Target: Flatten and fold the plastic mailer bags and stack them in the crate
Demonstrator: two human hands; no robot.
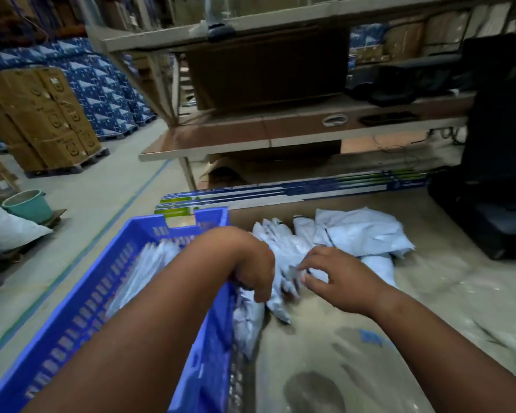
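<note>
Warehouse aisle, dusty brown tabletop [399,338], stacked cartons [42,114], shelving [280,129]

- Pale grey plastic mailer bags [355,231] lie crumpled in a loose heap on the tabletop, just right of the crate.
- Blue slotted crate [108,281] holds folded mailers [149,263] standing inside.

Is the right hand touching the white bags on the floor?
Touching. The head view shows the right hand with curled fingers pinching the edge of the white mailer bags beside the blue crate, though motion blurs it.
</note>
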